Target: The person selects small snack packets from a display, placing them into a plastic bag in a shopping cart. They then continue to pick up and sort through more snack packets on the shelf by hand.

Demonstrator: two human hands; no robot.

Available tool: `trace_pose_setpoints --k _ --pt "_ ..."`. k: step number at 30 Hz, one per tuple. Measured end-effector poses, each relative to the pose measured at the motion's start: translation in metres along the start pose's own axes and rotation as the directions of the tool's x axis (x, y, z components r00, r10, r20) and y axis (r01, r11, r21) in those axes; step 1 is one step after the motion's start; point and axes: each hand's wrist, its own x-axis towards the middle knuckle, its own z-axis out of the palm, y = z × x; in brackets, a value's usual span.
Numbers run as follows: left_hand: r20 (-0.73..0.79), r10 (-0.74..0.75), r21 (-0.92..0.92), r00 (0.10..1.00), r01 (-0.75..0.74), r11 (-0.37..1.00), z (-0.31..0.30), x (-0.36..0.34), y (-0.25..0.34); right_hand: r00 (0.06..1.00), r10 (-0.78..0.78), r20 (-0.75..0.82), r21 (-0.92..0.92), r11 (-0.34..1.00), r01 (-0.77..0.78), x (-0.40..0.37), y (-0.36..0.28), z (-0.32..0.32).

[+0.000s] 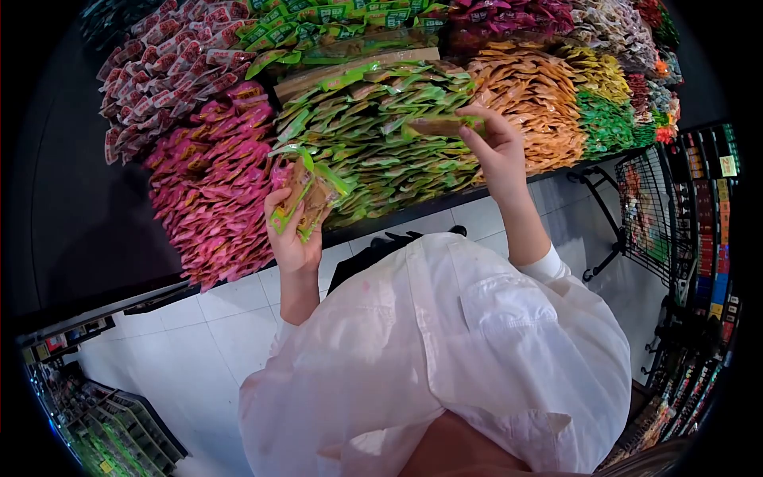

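Several green-edged snack packets [319, 193] with brown contents are bunched in my left hand [296, 238], its fingers wrapped around them. They are held just over the front edge of the display, where pink packets meet green ones. My right hand [498, 153] pinches one long, narrow snack packet [435, 126] between thumb and fingers. That packet lies nearly level above the pile of green snack packets [381, 163]. What is printed on the packets is too small to read.
Pink packets [214, 183] are heaped left of the green pile, orange packets [528, 103] right of it. Red-and-white packets [171, 67] lie behind. A wire shopping cart [645, 211] stands at right beside stocked shelves [711, 238]. White floor tiles [211, 342] show below the display.
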Motion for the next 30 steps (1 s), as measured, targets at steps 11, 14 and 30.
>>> trace_pose_setpoints --k 11,14,30 --pt "0.059 0.026 -0.065 0.998 -0.022 0.998 -0.004 -0.001 0.002 0.828 -0.434 0.356 -0.452 0.695 0.559 -0.003 0.005 0.024" --pt "0.040 0.037 -0.058 0.999 -0.035 0.998 0.000 -0.002 0.000 0.806 -0.471 0.359 -0.470 0.654 0.592 -0.004 0.007 0.029" --pt "0.090 -0.024 -0.019 0.996 0.026 0.999 -0.002 -0.005 -0.002 0.677 -0.567 0.469 -0.512 0.450 0.732 0.015 0.002 0.057"
